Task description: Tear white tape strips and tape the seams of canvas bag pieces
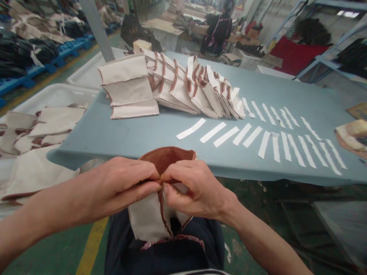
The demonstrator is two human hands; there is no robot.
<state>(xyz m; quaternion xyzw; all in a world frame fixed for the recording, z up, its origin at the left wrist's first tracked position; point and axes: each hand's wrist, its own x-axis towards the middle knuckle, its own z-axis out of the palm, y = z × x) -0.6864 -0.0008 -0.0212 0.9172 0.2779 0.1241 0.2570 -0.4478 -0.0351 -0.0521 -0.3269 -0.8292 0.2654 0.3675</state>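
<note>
A cream fabric pouch (147, 219) with brown edging and a brown lining hangs between my hands, in front of the table edge and above my lap. My left hand (127, 177) pinches its brown-edged rim from the left, thumb below and fingers above. From the right, my right hand (192, 185) pinches the same rim, its fingertips almost meeting those of the left. The pouch's mouth stands open behind the fingers, showing the lining. Whatever lies right between the fingertips is hidden.
On the blue-covered table (137, 133) lies a row of stacked cream pouches (132, 88). White strips (226, 136) are laid out in rows to the right. At the left, a white bin (57, 93) holds more fabric pieces. A person (219, 30) is at the back.
</note>
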